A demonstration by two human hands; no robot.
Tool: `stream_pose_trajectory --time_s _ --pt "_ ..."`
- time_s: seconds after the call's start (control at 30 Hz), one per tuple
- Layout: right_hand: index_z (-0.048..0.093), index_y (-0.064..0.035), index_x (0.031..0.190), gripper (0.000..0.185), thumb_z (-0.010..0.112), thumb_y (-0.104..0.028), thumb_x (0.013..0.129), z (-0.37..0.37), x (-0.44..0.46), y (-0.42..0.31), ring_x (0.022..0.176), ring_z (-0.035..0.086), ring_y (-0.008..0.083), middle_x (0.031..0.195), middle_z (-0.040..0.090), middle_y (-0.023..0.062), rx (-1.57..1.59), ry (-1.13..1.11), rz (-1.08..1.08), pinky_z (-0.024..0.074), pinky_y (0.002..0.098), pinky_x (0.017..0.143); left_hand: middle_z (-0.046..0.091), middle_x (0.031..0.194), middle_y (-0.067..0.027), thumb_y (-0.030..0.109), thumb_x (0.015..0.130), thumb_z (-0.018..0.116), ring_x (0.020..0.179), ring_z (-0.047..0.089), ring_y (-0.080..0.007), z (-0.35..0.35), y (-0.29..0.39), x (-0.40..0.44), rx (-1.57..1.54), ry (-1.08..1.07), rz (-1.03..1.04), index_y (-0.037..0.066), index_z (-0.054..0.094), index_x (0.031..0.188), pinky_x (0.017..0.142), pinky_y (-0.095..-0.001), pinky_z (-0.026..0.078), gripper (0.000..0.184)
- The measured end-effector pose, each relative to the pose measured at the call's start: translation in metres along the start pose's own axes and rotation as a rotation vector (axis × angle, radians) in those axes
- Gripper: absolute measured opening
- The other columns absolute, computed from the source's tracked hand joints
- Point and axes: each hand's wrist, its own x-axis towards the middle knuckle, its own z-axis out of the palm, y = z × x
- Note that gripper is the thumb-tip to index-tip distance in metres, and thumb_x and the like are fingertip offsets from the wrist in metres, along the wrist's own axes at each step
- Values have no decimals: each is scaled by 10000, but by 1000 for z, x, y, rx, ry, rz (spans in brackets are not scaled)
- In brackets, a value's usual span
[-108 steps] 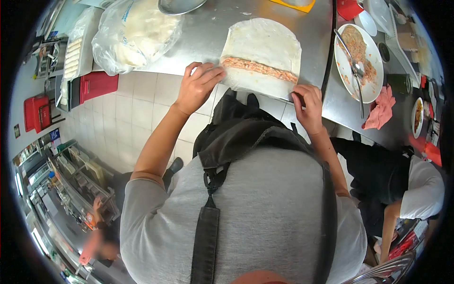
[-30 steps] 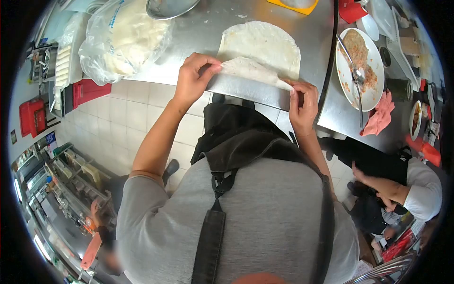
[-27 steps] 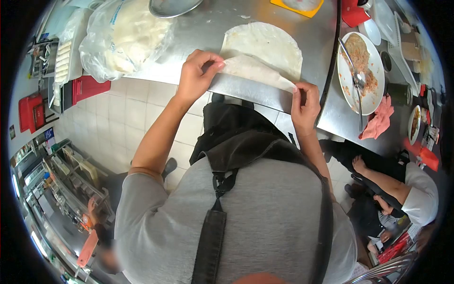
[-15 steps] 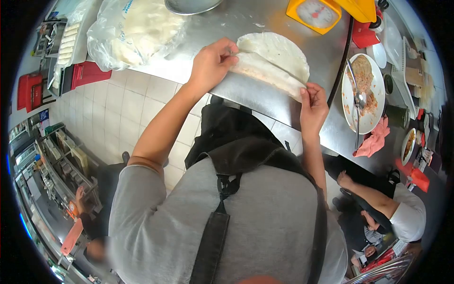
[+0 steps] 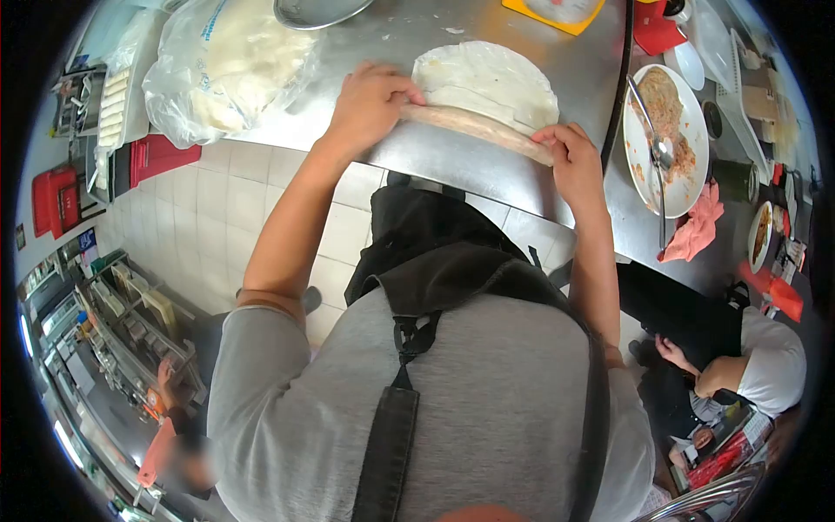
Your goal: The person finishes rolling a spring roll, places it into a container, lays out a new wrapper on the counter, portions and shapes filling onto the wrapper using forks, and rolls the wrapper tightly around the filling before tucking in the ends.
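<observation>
A thin, round, whitish wrapper sheet [image 5: 487, 80] lies on the steel worktop, its near edge rolled into a long, narrow spring roll [image 5: 474, 127]. The filling shows faintly brown through the skin. My left hand [image 5: 370, 104] is closed at the left end of the roll, fingers curled around it. At the other end, my right hand [image 5: 570, 161] pinches the roll between thumb and fingers. The far part of the sheet lies flat behind the roll.
A plastic bag of pale sheets [image 5: 230, 74] and a metal bowl [image 5: 322, 10] are to the left. On the right are a yellow scale [image 5: 565, 19], an oval plate of filling with a spoon [image 5: 644, 170], and a pink cloth [image 5: 696, 226]. Co-workers stand on both sides.
The wrapper's near flap has become a tighter, narrower roll, with the sheet flat behind it. Both hands stay at its ends. The view has shifted slightly.
</observation>
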Motion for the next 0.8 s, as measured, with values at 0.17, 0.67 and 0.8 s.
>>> stream_pose_trajectory --time_s 0.17,0.67,0.8 --pt "736 -52 1052 190 576 12 971 -4 -17 3 892 628 295 982 626 133 120 182 -17 490 384 811 703 1073 -77 -40 885 581 1024 575 -271 -15 -5 -19 -119 157 -25 121 798 1022 962 -378 459 303" --pt "607 -27 1278 390 654 52 899 46 -48 13 1196 581 385 1272 623 188 43 353 -325 451 443 1048 704 1322 -57 -6 868 770 1108 670 -245 16 9 -39 -357 107 59 121 676 1347 941 -323 566 504" --pt "629 -39 1257 387 688 57 886 40 -51 7 1099 642 323 1209 676 142 99 309 -147 517 384 939 707 1347 -19 -7 853 783 1043 689 -251 15 9 -36 -242 151 91 132 629 1409 973 -329 551 594"
